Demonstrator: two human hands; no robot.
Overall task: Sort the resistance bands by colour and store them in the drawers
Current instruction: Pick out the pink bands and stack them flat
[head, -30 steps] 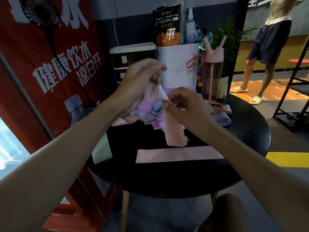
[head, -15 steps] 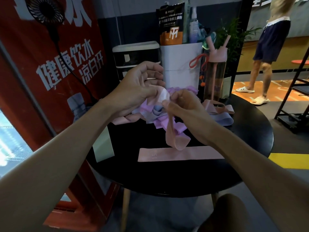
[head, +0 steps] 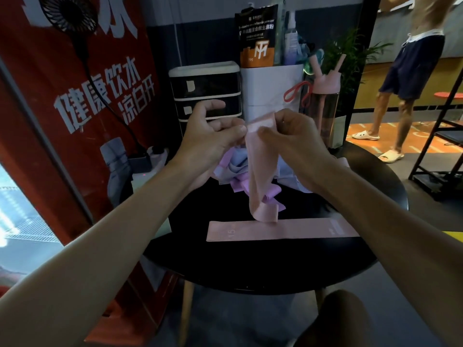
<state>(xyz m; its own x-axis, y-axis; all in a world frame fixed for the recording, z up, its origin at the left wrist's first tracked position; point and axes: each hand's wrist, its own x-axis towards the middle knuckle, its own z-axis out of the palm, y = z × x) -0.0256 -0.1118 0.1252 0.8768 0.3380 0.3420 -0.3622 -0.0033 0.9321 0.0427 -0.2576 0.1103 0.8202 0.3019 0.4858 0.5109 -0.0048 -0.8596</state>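
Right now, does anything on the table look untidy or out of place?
Yes. Purple and blue bands lie in a tangled heap on the table. The held pink band, pinched by left hand and right hand, hangs twisted, its lower end curled.

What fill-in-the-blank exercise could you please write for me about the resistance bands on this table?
1. The left hand and right hand pinch a hanging band whose colour is ____.
2. The flat band on the table shows the number ____.
3. The drawers of the drawer unit are all ____.
Missing words: pink; 15; closed.
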